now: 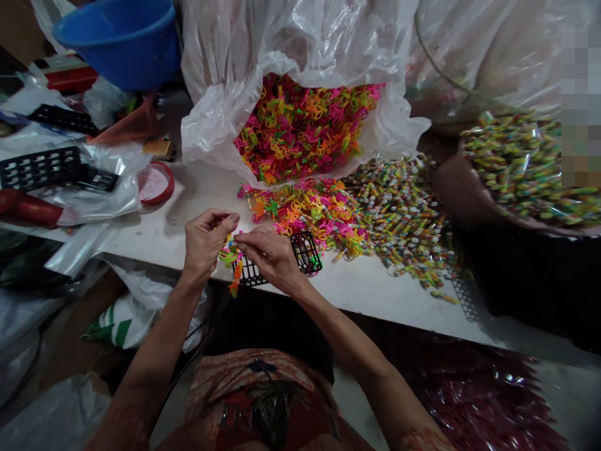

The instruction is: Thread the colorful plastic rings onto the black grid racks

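Close together above the table's front edge, both my hands have their fingers closed. My left hand [205,241] pinches small bright plastic pieces [228,255], yellow-green, orange and pink, some dangling below the fingers. My right hand [272,254] meets them from the right, its thumb and fingertips pinched at the same cluster; what exactly lies between them is too small to tell. Beneath the right hand is a black slotted plastic tray [307,252], partly covered by that hand. Just behind it spreads a loose pile of neon plastic pieces [300,210].
A white plastic bag [211,134] lies open at the back, full of neon pieces. Many small clear tubes [404,213] are heaped to the right, beside a full tub [453,185]. Leftward are a red round container [169,185], black trays [42,168] and a blue basin [122,44].
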Demonstrator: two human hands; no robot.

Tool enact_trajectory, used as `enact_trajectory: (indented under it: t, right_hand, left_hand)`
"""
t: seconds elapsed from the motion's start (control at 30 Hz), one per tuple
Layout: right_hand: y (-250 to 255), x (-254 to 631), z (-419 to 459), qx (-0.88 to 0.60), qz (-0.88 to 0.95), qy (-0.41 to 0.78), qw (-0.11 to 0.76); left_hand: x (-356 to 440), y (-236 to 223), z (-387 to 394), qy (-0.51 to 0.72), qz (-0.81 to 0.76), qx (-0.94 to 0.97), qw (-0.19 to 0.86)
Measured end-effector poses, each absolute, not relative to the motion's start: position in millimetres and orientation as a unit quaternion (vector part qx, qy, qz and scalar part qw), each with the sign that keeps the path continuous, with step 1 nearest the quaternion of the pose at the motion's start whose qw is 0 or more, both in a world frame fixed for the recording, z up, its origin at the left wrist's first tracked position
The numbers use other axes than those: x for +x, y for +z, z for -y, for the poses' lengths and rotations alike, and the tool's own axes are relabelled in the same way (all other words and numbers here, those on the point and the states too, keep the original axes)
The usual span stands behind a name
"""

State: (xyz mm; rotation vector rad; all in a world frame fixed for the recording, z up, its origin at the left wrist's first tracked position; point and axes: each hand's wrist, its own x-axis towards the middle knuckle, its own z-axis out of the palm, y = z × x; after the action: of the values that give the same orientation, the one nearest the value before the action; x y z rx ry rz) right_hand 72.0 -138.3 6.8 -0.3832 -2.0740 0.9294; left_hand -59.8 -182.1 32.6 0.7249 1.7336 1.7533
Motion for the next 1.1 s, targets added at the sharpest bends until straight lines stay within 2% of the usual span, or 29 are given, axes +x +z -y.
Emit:
enact_trajectory:
  t: [0.1,0.2,0.3,0.43,0.6,0.7,0.83,0.97,1.1]
  right_hand:
    - [0,70,142,-0.163,0.846,0.269,0.431]
    - [-5,69,141,-0.161,0.869,0.215,0.415]
    - [-7,66,137,-0.154,0.884,0.193,0.396]
    - [-7,63,133,-0.158,0.866,0.189,0.434]
    - [-6,64,132,-0.158,0.863,0.147,0.457]
    - [-2,70,127,-0.178,0.88,0.167,0.407]
    - [11,83,121,-0.182,0.925,0.189,0.275]
    - [16,97,124,-0.224,0.927,0.198,0.227]
    - [-7,111,131,-0.284,0.89,0.309,0.177]
  left_hand:
    - [-60,31,183,0.65,-0.648,0.287,0.275]
    - [-63,32,184,0.647,-0.643,0.27,0.308]
    - [-68,34,185,0.626,-0.652,0.282,0.322]
    - [-72,34,184,0.597,-0.676,0.332,0.278]
    - [-68,33,182,0.623,-0.663,0.301,0.285]
    - [-67,34,183,0.594,-0.688,0.357,0.216]
    - [-61,37,185,0.525,-0.696,0.467,0.147]
    - [-50,40,189,0.494,-0.671,0.526,0.172]
    - [-46,36,210,0.511,-0.665,0.519,0.166]
